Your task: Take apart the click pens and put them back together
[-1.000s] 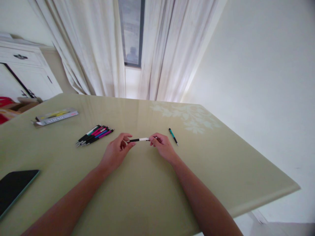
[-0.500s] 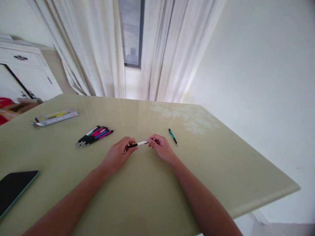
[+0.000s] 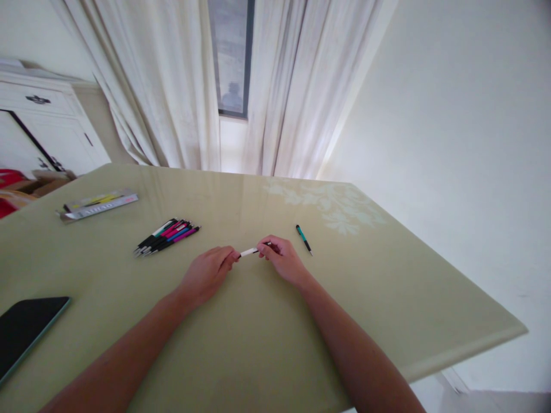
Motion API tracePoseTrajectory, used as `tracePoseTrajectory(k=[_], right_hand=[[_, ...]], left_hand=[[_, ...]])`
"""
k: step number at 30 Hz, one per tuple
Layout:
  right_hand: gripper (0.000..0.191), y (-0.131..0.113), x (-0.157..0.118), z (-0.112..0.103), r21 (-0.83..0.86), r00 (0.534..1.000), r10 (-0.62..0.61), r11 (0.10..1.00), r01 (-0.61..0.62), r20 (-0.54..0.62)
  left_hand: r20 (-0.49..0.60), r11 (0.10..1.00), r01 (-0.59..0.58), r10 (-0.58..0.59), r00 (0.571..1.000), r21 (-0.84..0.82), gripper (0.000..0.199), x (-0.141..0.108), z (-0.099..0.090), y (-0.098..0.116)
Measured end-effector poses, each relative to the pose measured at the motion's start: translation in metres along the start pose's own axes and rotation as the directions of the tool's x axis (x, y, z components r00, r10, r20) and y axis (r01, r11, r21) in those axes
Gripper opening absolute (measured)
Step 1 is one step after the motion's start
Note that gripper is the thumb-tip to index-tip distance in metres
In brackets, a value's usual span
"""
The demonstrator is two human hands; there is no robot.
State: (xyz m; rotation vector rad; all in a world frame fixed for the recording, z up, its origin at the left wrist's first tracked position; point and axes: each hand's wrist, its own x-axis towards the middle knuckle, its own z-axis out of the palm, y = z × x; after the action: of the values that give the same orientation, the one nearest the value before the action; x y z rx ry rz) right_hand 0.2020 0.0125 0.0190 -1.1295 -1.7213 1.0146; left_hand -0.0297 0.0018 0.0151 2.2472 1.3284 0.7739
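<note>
A white and black pen (image 3: pixel 248 252) is held level between my two hands, low over the pale green table (image 3: pixel 258 321). My left hand (image 3: pixel 210 268) is closed round its left end, which the fingers cover. The right end sits in a pinch of my right hand (image 3: pixel 279 256), with a bit of black showing past the fingertips. To the right of that hand lies a teal and black pen (image 3: pixel 303 239). Several pens in mixed colours (image 3: pixel 167 236) lie in a pile beyond my left hand, tips toward the left.
A clear and grey package (image 3: pixel 101 205) with something yellow lies at the table's back left. A dark tablet-like device (image 3: pixel 30 327) rests at the near left. Behind are curtains (image 3: pixel 185 92), a white cabinet (image 3: pixel 51 126) and a wall (image 3: pixel 451 143).
The fingers of my left hand have closed further over the pen's black left part, hiding it. My right hand has kept its pinch and barely moved.
</note>
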Motion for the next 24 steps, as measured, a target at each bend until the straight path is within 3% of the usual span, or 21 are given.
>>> tracePoseTrajectory(k=[12, 17, 24], right_hand=[[0.029, 0.002, 0.001, 0.0, -0.017, 1.0, 0.008, 1.0, -0.008, -0.026], [0.028, 0.005, 0.002, -0.003, -0.031, 0.996, -0.005, 1.0, 0.002, -0.093], [0.021, 0.011, 0.008, -0.01, 0.175, 0.955, 0.099, 0.983, -0.051, -0.279]], left_hand=[[0.023, 1.0, -0.001, 0.001, 1.0, 0.014, 0.03, 0.0, 0.0, -0.001], [-0.078, 0.995, -0.096, 0.098, 0.992, 0.036, 0.029, 0.002, 0.005, -0.009], [-0.237, 0.997, 0.075, -0.073, 0.969, 0.001, 0.018, 0.005, 0.007, -0.021]])
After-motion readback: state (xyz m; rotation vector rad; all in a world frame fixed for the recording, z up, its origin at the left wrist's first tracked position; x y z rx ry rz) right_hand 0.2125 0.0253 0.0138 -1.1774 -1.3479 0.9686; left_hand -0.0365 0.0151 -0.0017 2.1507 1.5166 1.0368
